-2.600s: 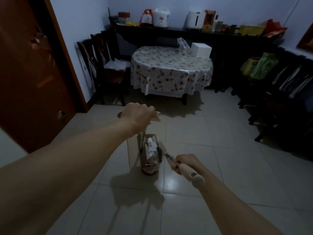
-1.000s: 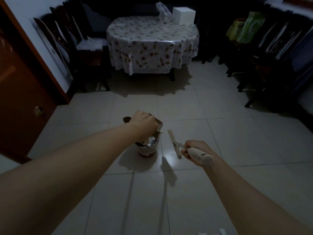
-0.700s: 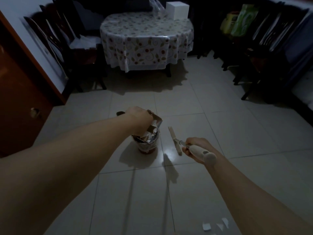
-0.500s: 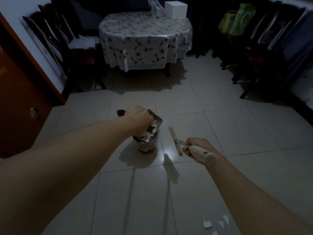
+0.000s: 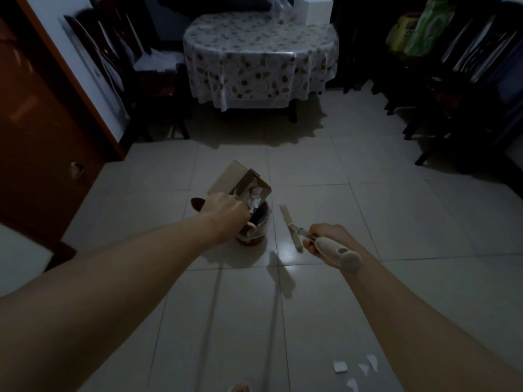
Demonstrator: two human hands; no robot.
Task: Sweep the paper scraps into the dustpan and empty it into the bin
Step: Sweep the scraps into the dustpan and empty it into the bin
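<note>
My left hand [image 5: 225, 208] grips the handle of a beige dustpan [image 5: 240, 182], which is tipped up over a small round bin [image 5: 254, 234] on the tiled floor. White paper scraps [image 5: 254, 198] lie in the pan's mouth right above the bin. My right hand [image 5: 325, 240] holds a long-handled broom [image 5: 291, 227] by its pale grip, the broom head resting on the floor just right of the bin. Several white paper scraps [image 5: 353, 369] lie on the floor near my right forearm, at the bottom of the view.
A round table with a flowered cloth [image 5: 260, 55] stands beyond the bin. Dark chairs [image 5: 135, 69] line the left wall and more chairs [image 5: 464, 80] the right. A brown door [image 5: 36, 137] is at the left. My toes [image 5: 240, 387] show at the bottom edge.
The view has tilted down toward the floor. The dustpan has tipped up higher over the bin, its underside now showing. The broom hand has stayed in place. Floor scraps came into view.
</note>
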